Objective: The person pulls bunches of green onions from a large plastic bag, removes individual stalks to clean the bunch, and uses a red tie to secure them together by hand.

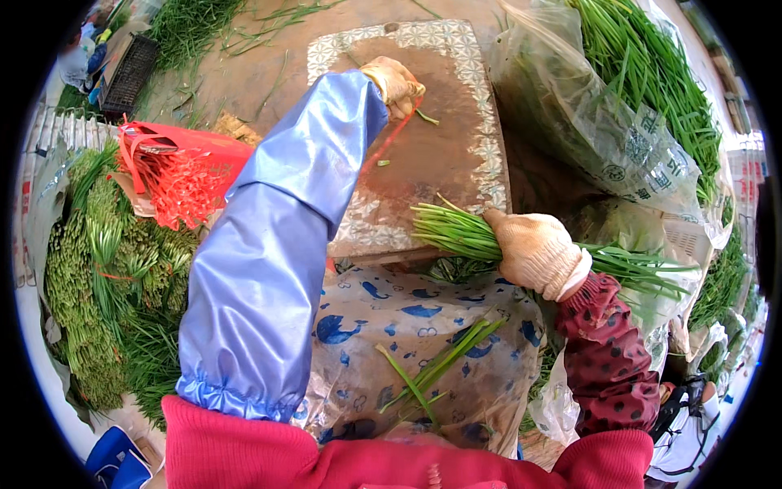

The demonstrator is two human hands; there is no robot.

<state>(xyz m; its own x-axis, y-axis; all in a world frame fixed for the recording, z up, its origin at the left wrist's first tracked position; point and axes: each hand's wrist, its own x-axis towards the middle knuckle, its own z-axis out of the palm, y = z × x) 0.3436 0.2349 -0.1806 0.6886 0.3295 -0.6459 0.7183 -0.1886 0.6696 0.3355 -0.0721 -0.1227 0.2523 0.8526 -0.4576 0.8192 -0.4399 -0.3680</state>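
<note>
My gloved left hand (394, 86) is closed over the far part of a patterned board (444, 155) and pinches a thin red tie strip (389, 140), which trails down toward me. At the board's near right corner, my gloved right hand (533, 251) is wrapped round a bunch of green chives (458, 231). The cut stem ends point left over the board and the leaves stick out to the right behind my wrist. Some loose chives (440, 371) lie on the whale-print plastic apron (358, 391) over my lap.
Left of the board stands a red bag (224, 167) full of red strips (179, 200). Beyond it are stacked chive bundles (90, 285). A clear plastic bag (562, 106) with long chives (652, 73) leans at the right. A black crate (128, 75) sits far left.
</note>
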